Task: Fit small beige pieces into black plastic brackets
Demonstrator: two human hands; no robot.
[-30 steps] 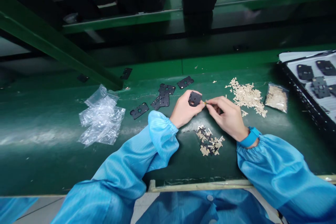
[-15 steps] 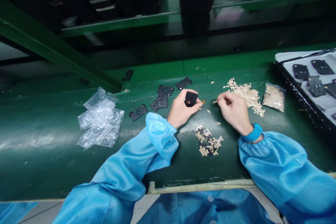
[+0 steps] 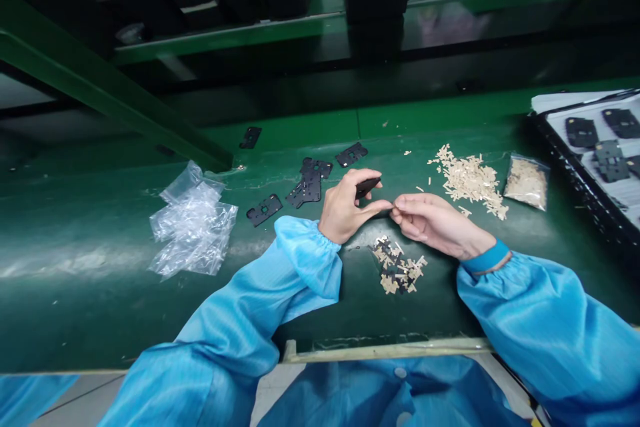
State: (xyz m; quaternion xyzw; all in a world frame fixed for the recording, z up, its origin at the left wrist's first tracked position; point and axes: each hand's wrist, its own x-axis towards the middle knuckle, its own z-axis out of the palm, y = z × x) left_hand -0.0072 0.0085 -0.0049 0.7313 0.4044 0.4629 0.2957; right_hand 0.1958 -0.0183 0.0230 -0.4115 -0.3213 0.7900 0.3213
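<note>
My left hand [image 3: 345, 207] is closed around a thin black plastic part [image 3: 367, 187], now seen nearly edge-on. The tip of its thumb meets the fingertips of my right hand [image 3: 433, 221], which are pinched together; whatever small piece lies between them is hidden. Below the hands sits a small heap of beige and black bits [image 3: 397, 267]. Beyond my right hand spreads a larger pile of small beige pieces [image 3: 473, 180]. Several similar black plates [image 3: 310, 181] lie on the green bench to the left of my left hand.
Clear plastic bags [image 3: 195, 227] are heaped at the left. A filled zip bag [image 3: 527, 182] lies right of the beige pile. At the right edge stands a black tray [image 3: 583, 177] holding black plates. A green post [image 3: 115, 93] and shelf [image 3: 230, 37] rise behind.
My right hand has moved left to meet my left thumb. The black part has been tilted from facing me to nearly edge-on. The orange tab at its edge is now out of sight.
</note>
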